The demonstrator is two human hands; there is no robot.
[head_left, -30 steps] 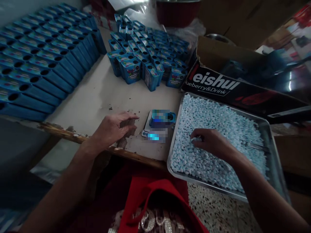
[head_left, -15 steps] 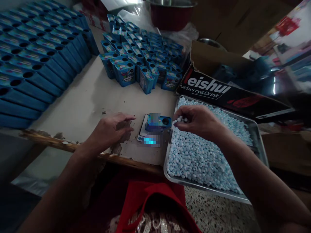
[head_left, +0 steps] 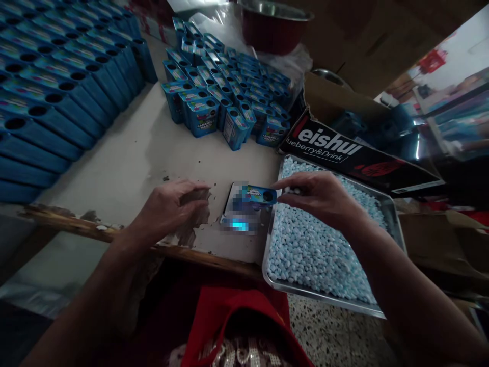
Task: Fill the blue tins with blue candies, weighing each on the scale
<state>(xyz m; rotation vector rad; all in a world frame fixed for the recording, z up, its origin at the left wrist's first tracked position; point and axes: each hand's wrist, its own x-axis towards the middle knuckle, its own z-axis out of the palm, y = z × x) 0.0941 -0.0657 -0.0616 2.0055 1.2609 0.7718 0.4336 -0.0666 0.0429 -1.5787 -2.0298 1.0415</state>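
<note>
A small blue candy box (head_left: 260, 194) with a round dark hole in its top stands on a small digital scale (head_left: 229, 206), whose lit display is blurred out. My right hand (head_left: 315, 196) is closed around a few pale candies (head_left: 292, 190), its fingertips at the box's right edge beside the hole. Below that hand lies a metal tray (head_left: 268, 255) full of small white and pale blue candies (head_left: 317, 255). To the left of the scale my left hand (head_left: 173, 206) hovers low over the table with fingers apart, holding nothing.
Rows of blue boxes (head_left: 76, 97) with holes fill the table's left side. Another cluster of printed boxes (head_left: 204, 114) stands at the back middle. A black carton (head_left: 324, 137) is behind the tray, with a dark red pot (head_left: 271, 28) farther back. The table's front edge (head_left: 206, 257) is worn.
My right hand has moved from over the tray to the box's hole, still pinching candies. My left hand stays nearly in place. The view has shifted slightly.
</note>
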